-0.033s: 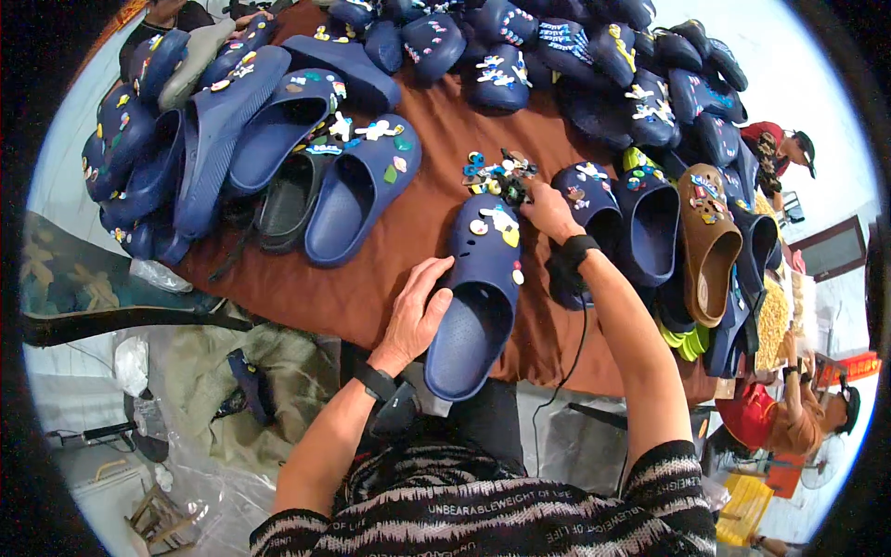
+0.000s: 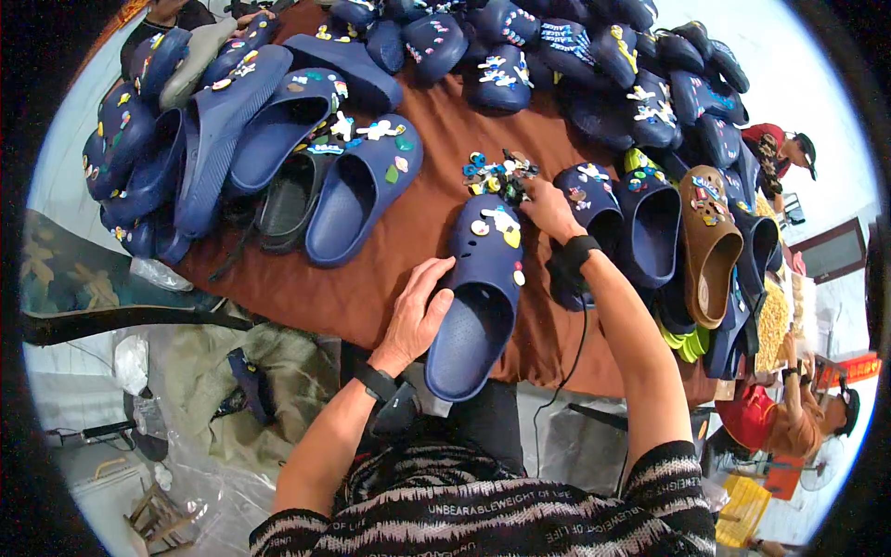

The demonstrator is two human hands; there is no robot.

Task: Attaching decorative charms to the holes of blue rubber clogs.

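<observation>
Starting at nine o'clock, a heap of navy clogs (image 2: 232, 139) is stacked on the brown cloth-covered table (image 2: 371, 288). At centre, the left hand (image 2: 418, 311) lies spread, fingers curled over the side rim of the navy clog (image 2: 483, 297), steadying it with its toe at twelve o'clock. It looks like light, springy foam that gives a little when squeezed, so the rim or heel opening seems the surest hold. The right hand (image 2: 548, 209) pinches at the small pile of coloured charms (image 2: 497, 172) just off the toe. At three o'clock, more clogs and one brown clog (image 2: 710, 241). Beyond the table edge, people in red shirts, a pale floor
</observation>
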